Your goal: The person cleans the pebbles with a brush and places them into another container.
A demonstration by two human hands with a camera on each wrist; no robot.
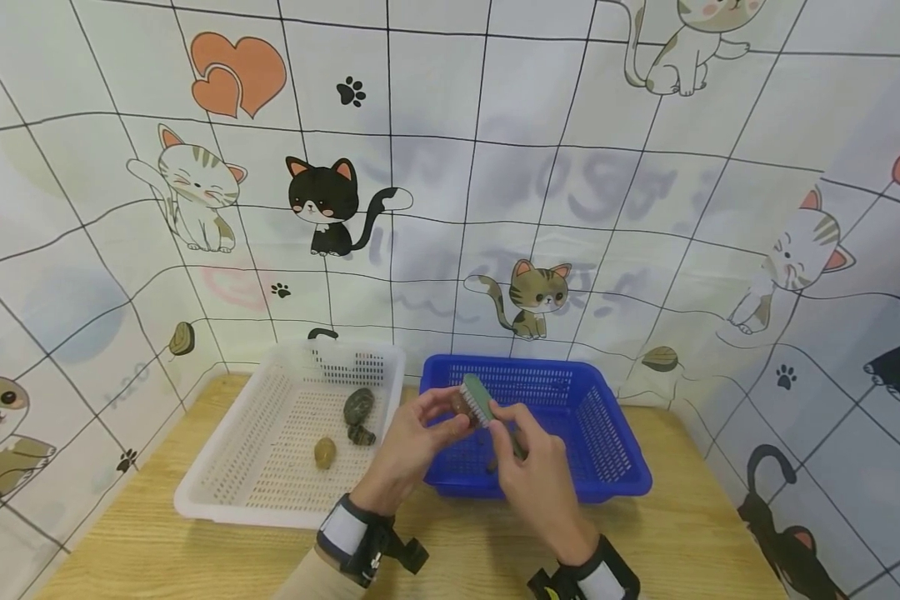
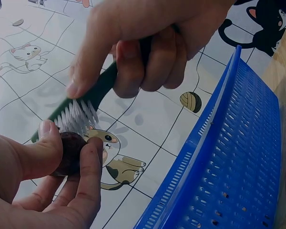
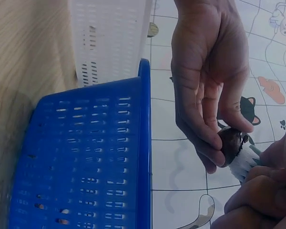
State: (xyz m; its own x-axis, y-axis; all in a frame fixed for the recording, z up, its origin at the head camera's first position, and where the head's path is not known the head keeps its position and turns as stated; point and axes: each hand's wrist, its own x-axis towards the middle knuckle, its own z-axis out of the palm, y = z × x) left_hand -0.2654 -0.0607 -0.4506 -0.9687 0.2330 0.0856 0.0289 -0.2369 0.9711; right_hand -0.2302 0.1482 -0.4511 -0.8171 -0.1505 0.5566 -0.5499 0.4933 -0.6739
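Observation:
My left hand (image 1: 411, 446) pinches a dark reddish-brown stone (image 2: 72, 151) between thumb and fingertips, over the near left part of the blue basket (image 1: 633, 467). A green scrub brush (image 2: 105, 85) is gripped by its handle in my right hand (image 1: 540, 475), with the thumb along the brush head. Its white bristles (image 3: 244, 163) press against the stone's side. Part of the handle is hidden inside the right fingers.
A white basket (image 1: 262, 492) stands to the left on the wooden table (image 1: 450, 542). It holds a large dark mottled stone (image 1: 358, 407), a smaller dark one (image 1: 361, 435) and a yellowish-brown stone (image 1: 325, 453). A cat-printed sheet (image 1: 435, 183) rises behind both baskets.

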